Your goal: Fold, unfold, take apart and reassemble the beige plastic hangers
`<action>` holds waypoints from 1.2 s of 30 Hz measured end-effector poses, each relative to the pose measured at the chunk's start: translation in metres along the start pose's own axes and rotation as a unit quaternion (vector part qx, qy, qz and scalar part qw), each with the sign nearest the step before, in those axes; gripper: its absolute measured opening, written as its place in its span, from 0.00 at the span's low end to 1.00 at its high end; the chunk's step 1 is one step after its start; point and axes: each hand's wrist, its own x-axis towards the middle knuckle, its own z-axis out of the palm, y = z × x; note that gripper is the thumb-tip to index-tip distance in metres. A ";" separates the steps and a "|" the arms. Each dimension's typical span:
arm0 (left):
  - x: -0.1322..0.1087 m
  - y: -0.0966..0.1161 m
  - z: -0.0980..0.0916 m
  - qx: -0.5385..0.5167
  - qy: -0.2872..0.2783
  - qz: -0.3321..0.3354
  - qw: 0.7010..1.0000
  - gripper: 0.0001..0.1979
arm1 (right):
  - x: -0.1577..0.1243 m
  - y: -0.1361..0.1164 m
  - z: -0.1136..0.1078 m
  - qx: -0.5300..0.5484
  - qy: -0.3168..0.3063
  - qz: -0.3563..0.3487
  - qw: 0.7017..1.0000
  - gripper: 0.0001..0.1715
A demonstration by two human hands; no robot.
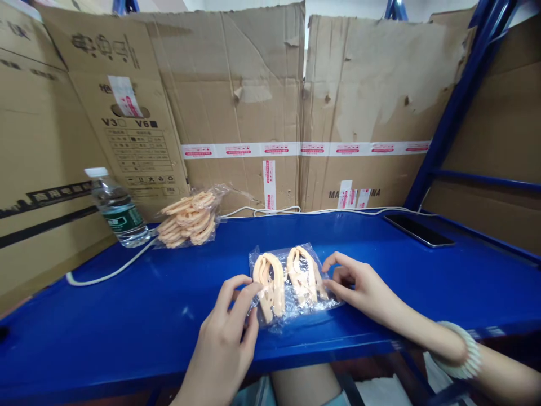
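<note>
A clear plastic bag lies flat near the table's front edge. Inside it, side by side, are two peach-coloured looped pieces that look like large clips; their exact kind is hard to make out. At the bag's left edge, my left hand has its fingers bent and closed on the film. My right hand holds the opposite edge between curled fingers and thumb. Further back on the left, a second clear bag contains a stack of several similar peach pieces.
A water bottle stands at the left against cardboard boxes that wall in the blue table. A phone rests at the back right. A white cable runs along the back edge. Blue metal posts rise at the right.
</note>
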 end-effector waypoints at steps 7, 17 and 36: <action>-0.001 -0.002 -0.009 0.064 -0.077 0.142 0.985 0.12 | -0.005 0.003 0.002 -0.167 0.002 -0.106 0.980 0.11; 0.002 0.001 -0.012 0.128 -0.082 0.197 0.968 0.12 | -0.017 -0.010 0.011 -0.313 -0.064 -0.090 0.943 0.28; 0.083 -0.082 -0.021 0.298 -0.234 -0.001 0.925 0.24 | 0.141 -0.035 0.083 -0.414 -0.067 -0.076 0.905 0.14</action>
